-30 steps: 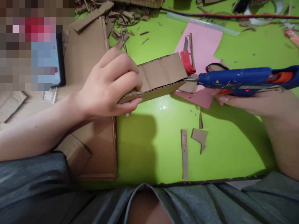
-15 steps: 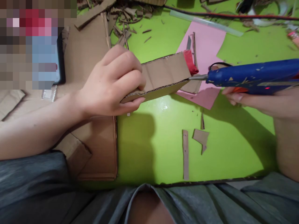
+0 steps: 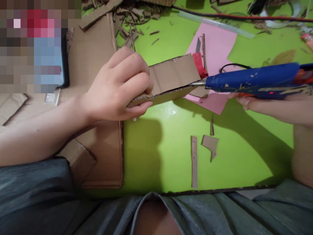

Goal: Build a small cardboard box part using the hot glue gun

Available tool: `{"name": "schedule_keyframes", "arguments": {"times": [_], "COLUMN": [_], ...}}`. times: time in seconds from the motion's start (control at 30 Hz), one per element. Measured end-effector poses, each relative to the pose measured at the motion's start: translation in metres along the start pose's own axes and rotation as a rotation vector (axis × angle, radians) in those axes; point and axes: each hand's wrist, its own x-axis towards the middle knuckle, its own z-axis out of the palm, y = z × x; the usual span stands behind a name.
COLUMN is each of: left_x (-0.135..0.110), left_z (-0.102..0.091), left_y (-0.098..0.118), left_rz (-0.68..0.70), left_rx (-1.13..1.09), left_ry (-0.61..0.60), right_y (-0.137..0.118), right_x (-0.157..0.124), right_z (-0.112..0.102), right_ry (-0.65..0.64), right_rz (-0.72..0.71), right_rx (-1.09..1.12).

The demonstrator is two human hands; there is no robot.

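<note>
My left hand (image 3: 117,88) is closed round the left end of a folded strip of corrugated cardboard (image 3: 171,78), held a little above the green table. My right hand (image 3: 274,107) grips a blue hot glue gun (image 3: 254,81) lying sideways. Its metal nozzle touches the right end of the cardboard strip's upper edge. A small red light glows on the gun's body. A red-handled cutter (image 3: 198,62) lies just behind the strip's right end, on a pink paper sheet (image 3: 215,42).
A large cardboard sheet (image 3: 97,98) lies under my left arm, with a phone (image 3: 64,62) at its far left. Cardboard scraps (image 3: 132,19) pile at the back. Two small offcuts (image 3: 210,145) and a thin strip (image 3: 194,161) lie on the green surface (image 3: 239,150). A clear glue stick (image 3: 215,24) lies behind.
The glue gun drew back to the right half a second ago, then came left again, so its nozzle is back at the strip's right end. My left hand has stayed put.
</note>
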Motion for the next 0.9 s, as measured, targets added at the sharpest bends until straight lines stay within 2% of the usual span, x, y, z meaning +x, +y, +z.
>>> {"name": "schedule_keyframes", "arguments": {"times": [0.13,0.3,0.43,0.5,0.63,0.77,0.9], "left_x": [0.002,-0.001,-0.004,-0.004,-0.002,-0.003,-0.003], "left_z": [0.001,0.000,0.000,-0.001,-0.002,-0.002,-0.003], "left_y": [0.001,-0.003,-0.003,-0.001,0.002,-0.001,-0.002], "left_rz": [0.016,0.021,-0.019,-0.049,-0.048,-0.020,-0.017], "left_rx": [0.041,0.003,-0.037,-0.058,-0.023,-0.026,-0.041], "left_ry": [0.019,-0.002,-0.051,-0.056,-0.022,-0.047,-0.046], "right_y": [-0.001,-0.007,-0.011,-0.017,-0.040,-0.059,-0.073], "right_x": [0.005,0.014,0.022,0.026,0.030,0.028,0.028], "right_z": [0.004,0.007,0.012,0.016,0.025,0.032,0.038], "right_ry": [0.011,-0.148,-0.098,-0.093,-0.192,-0.132,-0.180], "right_rz": [-0.053,-0.083,0.016,0.041,-0.046,-0.058,-0.036], "right_rx": [-0.013,0.008,-0.015,0.023,0.134,0.128,0.190]}}
